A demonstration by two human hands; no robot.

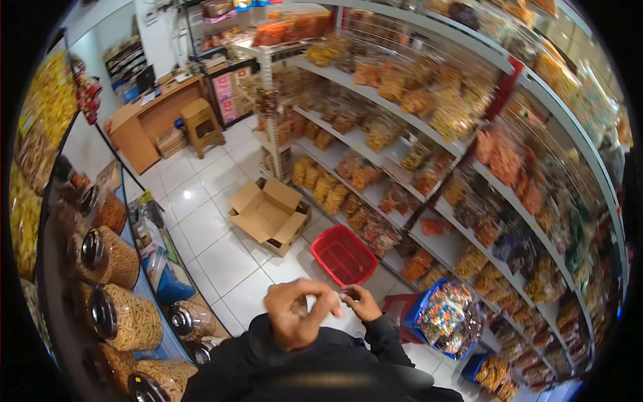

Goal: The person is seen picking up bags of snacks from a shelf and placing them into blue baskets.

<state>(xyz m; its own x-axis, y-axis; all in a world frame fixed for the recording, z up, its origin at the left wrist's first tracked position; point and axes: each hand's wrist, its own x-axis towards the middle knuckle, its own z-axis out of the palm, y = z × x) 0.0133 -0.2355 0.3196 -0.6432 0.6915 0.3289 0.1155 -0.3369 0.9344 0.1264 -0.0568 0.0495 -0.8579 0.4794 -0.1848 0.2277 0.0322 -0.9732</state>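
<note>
My left hand [301, 314] is raised in front of my chest, its fingers curled into a loop and blurred. Just right of it, my right hand [362, 302] has its thumb and forefinger pinched on a small pale item [343, 297], too small to name. The fingertips of both hands are close together. Past my hands, a red plastic basin [345, 251] sits on the floor with a tiny bit of something inside. Beside it stands a cardboard box [269, 213] with its flaps up, no contents visible.
A blue bin [414, 314] of colourful packaged sweets stands at my right, by metal shelves [382, 145] full of bagged snacks. Large snack jars [133, 316] line the left side. Farther off are a wooden stool [201, 123] and a counter [145, 113] on the tiled floor [223, 261].
</note>
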